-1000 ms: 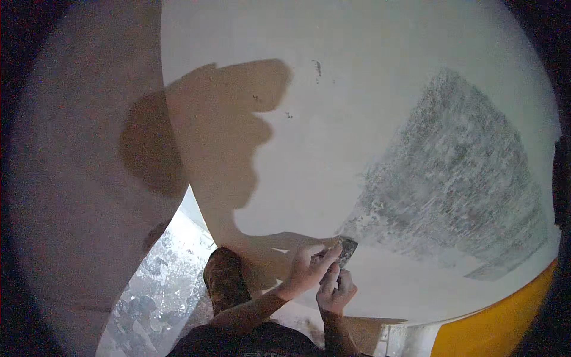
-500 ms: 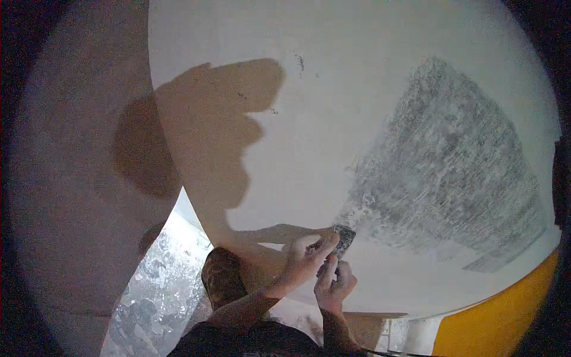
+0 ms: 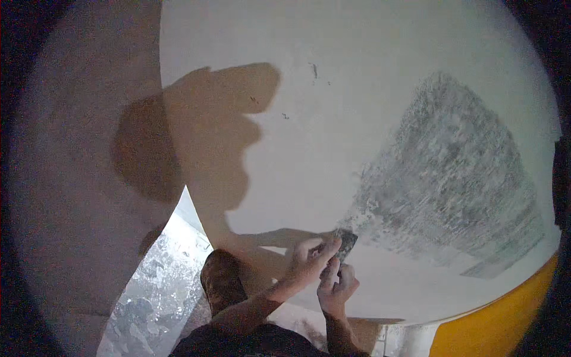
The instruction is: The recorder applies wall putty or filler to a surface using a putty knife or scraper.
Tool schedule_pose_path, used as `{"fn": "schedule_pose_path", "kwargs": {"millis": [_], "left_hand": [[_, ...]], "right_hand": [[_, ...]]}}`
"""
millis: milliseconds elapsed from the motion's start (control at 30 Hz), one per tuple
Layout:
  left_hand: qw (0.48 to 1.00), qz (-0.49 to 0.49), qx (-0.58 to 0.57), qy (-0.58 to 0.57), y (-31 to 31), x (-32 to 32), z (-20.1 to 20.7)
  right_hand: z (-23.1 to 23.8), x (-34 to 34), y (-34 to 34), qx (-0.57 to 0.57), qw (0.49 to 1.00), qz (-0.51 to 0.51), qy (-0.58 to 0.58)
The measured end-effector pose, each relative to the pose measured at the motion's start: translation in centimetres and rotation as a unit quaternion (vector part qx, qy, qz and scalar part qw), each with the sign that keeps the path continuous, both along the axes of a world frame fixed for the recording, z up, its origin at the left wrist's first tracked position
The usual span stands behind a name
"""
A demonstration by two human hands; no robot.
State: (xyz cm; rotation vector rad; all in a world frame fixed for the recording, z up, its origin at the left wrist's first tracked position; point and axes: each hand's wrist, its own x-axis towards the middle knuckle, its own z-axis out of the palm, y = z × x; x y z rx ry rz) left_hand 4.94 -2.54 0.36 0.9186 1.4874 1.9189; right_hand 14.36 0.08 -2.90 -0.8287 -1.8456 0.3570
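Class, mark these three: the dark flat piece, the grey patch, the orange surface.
Dark flat piece (image 3: pixel 348 243): head view, middle of its exposed face.
Grey patch (image 3: pixel 455 172): head view, its mottled middle.
Orange surface (image 3: pixel 493 306): head view, its visible middle.

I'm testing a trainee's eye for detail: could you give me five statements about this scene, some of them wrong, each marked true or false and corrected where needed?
1. The left hand holds a dark, flat pad. True.
2. The right hand is raised well above the left hand in the picture. False: it is lower, with its fingers near the pad's lower end.
3. A grey, mottled patch shows on the pale curved surface. True.
4. The brownish shadow lies to the right of the pad. False: it lies mainly to the left.
5. An orange-yellow surface shows at the lower right. True.
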Motion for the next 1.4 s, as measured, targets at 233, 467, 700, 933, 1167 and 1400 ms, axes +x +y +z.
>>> {"fn": "schedule_pose_path", "kwargs": {"millis": [233,467,700,933,1167,1400], "left_hand": [[0.999,-0.042,-0.003,0.015,-1.2,-0.6,1.9],[0.974,-0.079,-0.187,-0.101,-1.2,-0.6,2.4],[0.987,-0.077,-0.065,-0.123,0.1,-0.6,0.6],[0.987,-0.098,-0.071,-0.111,0.2,-0.8,0.0],[0.989,-0.098,-0.051,-0.101,-0.7,-0.3,1.3],[0.998,-0.036,-0.048,-0.022,-1.1,-0.8,2.4]], "right_hand": [[-0.1,-0.4,-0.1,0.055,0.998,0.006,0.011],[0.5,-0.7,-0.1,0.059,0.998,0.018,0.015],[0.6,-0.7,-0.2,0.071,0.997,0.016,0.023],[0.4,-0.7,-0.2,0.030,0.999,-0.003,0.032],[0.3,-0.5,-0.2,0.030,0.999,-0.007,0.019],[-0.3,-0.3,-0.3,-0.030,0.998,0.015,0.048]]}}
